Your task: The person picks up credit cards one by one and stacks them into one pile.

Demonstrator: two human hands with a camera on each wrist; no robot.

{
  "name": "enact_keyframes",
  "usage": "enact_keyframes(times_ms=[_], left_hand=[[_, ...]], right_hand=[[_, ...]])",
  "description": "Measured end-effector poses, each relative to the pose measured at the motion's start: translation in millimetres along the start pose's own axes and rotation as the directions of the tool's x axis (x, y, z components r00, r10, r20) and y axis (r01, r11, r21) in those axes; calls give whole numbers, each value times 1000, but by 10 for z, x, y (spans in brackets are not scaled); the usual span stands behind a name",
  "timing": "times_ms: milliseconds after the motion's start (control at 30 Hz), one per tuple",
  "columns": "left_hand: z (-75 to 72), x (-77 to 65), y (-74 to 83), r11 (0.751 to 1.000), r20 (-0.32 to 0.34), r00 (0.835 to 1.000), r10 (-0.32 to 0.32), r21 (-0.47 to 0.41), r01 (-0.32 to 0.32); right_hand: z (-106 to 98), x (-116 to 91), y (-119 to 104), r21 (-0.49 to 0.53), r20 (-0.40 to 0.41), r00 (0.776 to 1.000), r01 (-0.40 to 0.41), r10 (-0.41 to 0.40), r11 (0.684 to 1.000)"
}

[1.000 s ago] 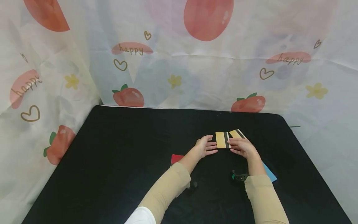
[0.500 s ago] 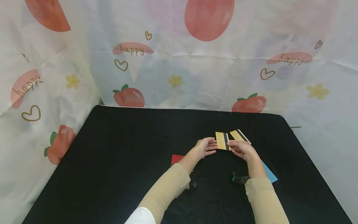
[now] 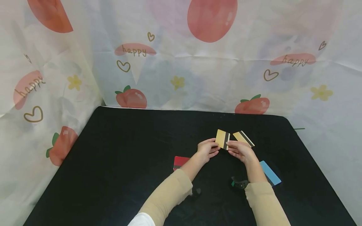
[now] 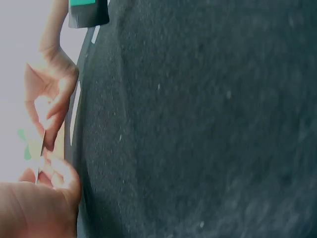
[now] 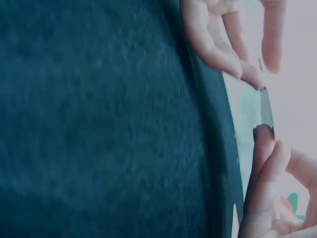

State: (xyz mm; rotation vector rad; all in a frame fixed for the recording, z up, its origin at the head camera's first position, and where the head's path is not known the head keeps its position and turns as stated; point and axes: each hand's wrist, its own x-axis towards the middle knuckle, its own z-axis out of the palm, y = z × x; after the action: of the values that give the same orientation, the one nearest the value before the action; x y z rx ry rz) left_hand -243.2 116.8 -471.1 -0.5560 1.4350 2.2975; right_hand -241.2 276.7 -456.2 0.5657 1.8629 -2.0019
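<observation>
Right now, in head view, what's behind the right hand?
Visible past the right hand: a yellow rectangular card with one dark and one white stripe. Its nearer left corner is covered, and anything else behind the hand can't be seen.

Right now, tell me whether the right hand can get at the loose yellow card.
Probably yes: the loose yellow card lies just beyond the right hand, with nothing seen on top, though that hand would likely first have to release the held yellow card.
</observation>
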Motion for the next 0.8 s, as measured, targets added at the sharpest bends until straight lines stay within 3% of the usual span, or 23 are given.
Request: enact_keyframes(times_ms=[200,400,533,800], left_hand=[[-15,-30,3,994,-82,994,70,-84,-76],[-56,-73,86,992,-125,986,108,-48,-115],[-127,-79,168,995,-94,991,99,6,-99],[-352,-59,347,989,27,1000,11,145,-15]], right_hand=[[99,-8,-2,0,8,1000,17,-17,1000],[116,-10,-34,-32,72,997,27,-24,999],[97,-26,-99,-39,128,991,42,-36,998],[50,-110,-223,-63,122,991,54,-46,997]])
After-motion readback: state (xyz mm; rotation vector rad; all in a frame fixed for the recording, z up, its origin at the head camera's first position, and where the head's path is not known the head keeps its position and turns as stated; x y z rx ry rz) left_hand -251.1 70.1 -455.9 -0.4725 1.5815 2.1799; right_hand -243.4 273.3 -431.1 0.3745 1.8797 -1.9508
